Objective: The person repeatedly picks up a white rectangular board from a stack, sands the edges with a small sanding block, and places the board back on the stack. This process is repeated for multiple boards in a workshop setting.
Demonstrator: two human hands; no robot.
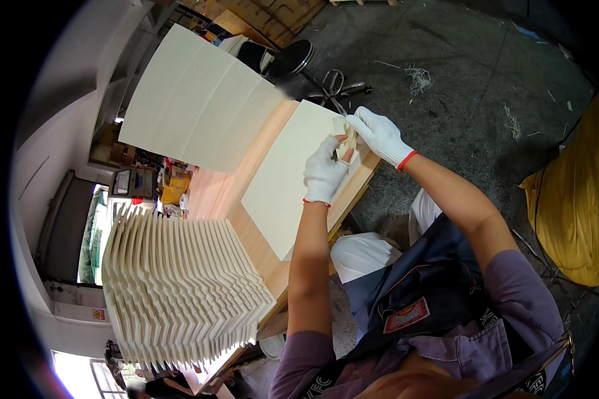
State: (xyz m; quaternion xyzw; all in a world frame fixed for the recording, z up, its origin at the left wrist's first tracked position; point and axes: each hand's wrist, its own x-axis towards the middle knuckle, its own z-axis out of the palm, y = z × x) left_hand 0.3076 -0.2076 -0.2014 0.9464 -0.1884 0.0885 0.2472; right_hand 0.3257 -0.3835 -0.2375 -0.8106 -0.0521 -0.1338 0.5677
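A flat cream-white board [283, 179] lies on the wooden table, near its right edge. Above that board's right side, my left hand [326, 171], in a white glove with bare thumb and fingertips, is closed around a small bunch of thin cream strips [347, 145]. My right hand [381, 137], gloved in white with a red cuff, comes in from the right at the far end of the bunch. Its fingers are pinched together there; what lies between them is too small to make out.
A tall stack of cream boards with wavy edges [180, 286] stands on the table [256, 249] at the left. Larger pale panels [203, 100] overlap at the back. A black swivel stool [296, 58] is beyond the table; yellow fabric [576, 193] hangs at far right. Shavings [418, 79] litter the floor.
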